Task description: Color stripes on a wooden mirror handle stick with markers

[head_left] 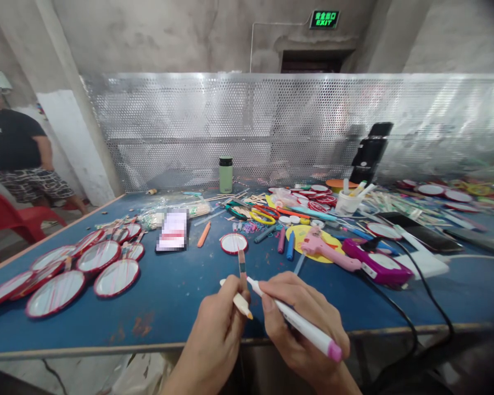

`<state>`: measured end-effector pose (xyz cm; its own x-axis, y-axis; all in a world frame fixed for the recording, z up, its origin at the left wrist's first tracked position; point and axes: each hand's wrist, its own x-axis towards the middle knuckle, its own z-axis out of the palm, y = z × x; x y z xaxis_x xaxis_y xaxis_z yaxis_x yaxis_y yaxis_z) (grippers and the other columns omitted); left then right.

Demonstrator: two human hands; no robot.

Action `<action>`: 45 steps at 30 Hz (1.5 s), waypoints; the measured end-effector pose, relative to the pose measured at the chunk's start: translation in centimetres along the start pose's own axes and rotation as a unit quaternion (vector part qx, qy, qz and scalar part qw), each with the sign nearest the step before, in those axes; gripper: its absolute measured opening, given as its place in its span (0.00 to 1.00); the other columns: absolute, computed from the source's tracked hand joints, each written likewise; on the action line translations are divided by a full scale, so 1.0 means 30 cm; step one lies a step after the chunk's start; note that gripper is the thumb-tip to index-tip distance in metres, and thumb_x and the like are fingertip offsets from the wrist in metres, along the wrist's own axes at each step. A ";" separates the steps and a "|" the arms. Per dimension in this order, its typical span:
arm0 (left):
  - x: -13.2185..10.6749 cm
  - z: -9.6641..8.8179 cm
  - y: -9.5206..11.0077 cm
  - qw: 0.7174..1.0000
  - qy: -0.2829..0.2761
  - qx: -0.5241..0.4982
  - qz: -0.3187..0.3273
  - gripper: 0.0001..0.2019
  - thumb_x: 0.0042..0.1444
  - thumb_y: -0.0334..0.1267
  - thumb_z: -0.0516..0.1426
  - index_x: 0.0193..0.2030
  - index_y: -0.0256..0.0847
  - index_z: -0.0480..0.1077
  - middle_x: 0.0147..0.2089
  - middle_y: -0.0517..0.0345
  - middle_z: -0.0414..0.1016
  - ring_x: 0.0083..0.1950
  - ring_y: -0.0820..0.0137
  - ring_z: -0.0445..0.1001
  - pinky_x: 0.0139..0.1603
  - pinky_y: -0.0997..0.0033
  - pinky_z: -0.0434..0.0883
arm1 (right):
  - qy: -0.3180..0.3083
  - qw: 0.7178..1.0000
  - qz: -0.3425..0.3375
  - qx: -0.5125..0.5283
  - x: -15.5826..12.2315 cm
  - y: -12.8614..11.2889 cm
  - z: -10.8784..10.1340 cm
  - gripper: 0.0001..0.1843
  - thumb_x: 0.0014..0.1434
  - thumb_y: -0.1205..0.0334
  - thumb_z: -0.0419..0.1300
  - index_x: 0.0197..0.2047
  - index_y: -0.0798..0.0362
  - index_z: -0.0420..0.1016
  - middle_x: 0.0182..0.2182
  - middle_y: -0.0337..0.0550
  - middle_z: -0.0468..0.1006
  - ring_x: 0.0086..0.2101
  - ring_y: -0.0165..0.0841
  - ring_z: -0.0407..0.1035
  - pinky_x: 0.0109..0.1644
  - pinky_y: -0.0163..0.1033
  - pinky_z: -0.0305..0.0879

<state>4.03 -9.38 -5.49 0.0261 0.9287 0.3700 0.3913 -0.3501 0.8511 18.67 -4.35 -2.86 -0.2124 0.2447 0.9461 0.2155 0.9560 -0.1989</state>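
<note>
My left hand (218, 315) is closed around the striped wooden stick (242, 263) of a small round disc with a pale face and red rim (234, 243). Also tucked in that hand is a white marker (242, 303) with an orange tip. My right hand (302, 318) grips a white marker with a pink end (302, 323), its tip close beside the stick; whether it touches, I cannot tell. Several similar red-rimmed discs (57, 293) lie overlapping on the left of the blue table (168, 302).
A phone (173, 230), an orange marker (204, 235) and a green bottle (226, 174) stand or lie beyond my hands. To the right are a pink glue gun (329, 251), a purple device (376, 263) and cables. A person (16, 140) stands at far left near a red chair (20, 216).
</note>
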 end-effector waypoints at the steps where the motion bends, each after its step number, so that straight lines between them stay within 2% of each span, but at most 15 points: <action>1: 0.000 0.000 0.000 1.000 0.000 -0.001 0.001 0.13 0.71 0.42 0.44 0.32 0.44 0.55 0.29 0.66 0.61 0.29 0.74 0.56 0.29 0.74 0.53 | 0.000 1.000 -0.002 0.000 0.001 0.000 0.000 0.09 0.58 0.76 0.58 0.41 0.56 0.74 0.28 0.41 0.78 0.30 0.29 0.75 0.33 0.32 0.71; 45: 0.001 0.002 -0.010 1.000 0.002 0.001 0.003 0.14 0.71 0.45 0.44 0.33 0.44 0.57 0.27 0.68 0.58 0.28 0.74 0.54 0.29 0.75 0.53 | 0.009 1.000 -0.007 -0.021 -0.008 0.004 0.003 0.07 0.58 0.75 0.59 0.39 0.57 0.75 0.28 0.42 0.79 0.30 0.28 0.75 0.34 0.31 0.70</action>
<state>3.96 -9.24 -5.76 0.0253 0.9265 0.3755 0.3929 -0.3546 0.8485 18.66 -4.29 -3.12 -0.1995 0.2276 0.9531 0.2517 0.9519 -0.1747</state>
